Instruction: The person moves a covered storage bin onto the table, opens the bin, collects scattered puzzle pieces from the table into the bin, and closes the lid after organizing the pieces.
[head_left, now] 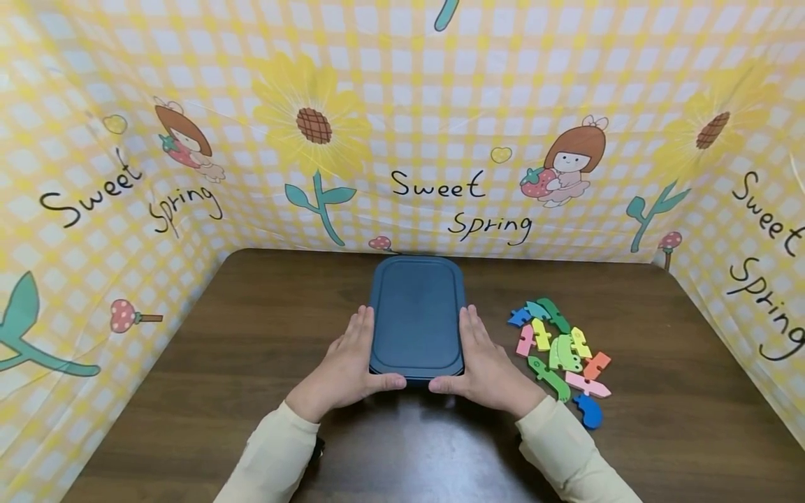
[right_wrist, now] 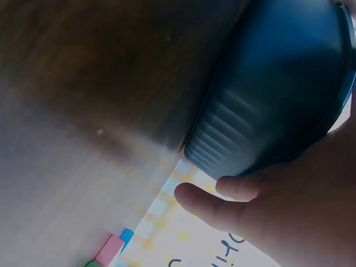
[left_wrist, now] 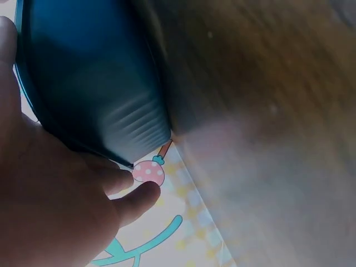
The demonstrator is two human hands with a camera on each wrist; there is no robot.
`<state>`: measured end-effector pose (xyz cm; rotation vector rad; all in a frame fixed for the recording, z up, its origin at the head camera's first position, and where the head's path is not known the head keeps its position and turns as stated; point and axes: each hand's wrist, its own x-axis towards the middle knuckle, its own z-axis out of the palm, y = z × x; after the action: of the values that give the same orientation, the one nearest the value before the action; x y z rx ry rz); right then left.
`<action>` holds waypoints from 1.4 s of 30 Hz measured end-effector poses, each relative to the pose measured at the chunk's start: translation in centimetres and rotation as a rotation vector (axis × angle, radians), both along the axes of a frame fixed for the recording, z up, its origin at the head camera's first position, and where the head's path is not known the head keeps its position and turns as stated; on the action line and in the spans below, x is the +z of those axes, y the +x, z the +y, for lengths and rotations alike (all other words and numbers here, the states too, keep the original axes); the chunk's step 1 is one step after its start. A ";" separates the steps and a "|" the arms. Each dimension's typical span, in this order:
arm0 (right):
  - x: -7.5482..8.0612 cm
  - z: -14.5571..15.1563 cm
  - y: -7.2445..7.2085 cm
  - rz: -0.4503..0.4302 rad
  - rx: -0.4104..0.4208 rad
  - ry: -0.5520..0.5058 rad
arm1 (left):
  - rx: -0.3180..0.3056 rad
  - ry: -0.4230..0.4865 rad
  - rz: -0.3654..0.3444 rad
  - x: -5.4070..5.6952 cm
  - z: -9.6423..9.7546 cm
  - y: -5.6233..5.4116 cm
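A dark blue lidded box (head_left: pixel 418 314) is on the brown table in the head view, between my two hands. My left hand (head_left: pixel 346 367) lies along its left side, fingers straight and thumb reaching across the near edge. On the opposite side, my right hand (head_left: pixel 493 370) mirrors this, its straight fingers against the wall and its thumb at the near edge. Both wrist views show the box's smooth wall (left_wrist: pixel 94 72) with ridges at one end. There, some fingers (right_wrist: pixel 208 208) of each hand stick out below the rim.
To the right of the box lie several colourful puzzle pieces (head_left: pixel 564 353), among them a green frog-like face and a blue rounded piece (head_left: pixel 588 411). A yellow checked cloth (head_left: pixel 415 140) with flowers and lettering walls in the back and sides of the table (head_left: pixel 251 314).
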<state>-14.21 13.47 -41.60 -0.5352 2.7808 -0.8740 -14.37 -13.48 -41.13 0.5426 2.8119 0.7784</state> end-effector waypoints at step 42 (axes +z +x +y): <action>-0.5 0.0 -0.5 -0.061 -0.007 -0.265 | 0.099 0.168 -0.054 -0.8 0.3 -0.4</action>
<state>-14.68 13.50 -42.08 -0.5279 2.6297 -1.2483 -14.72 -13.21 -41.94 0.4026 2.7571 1.0401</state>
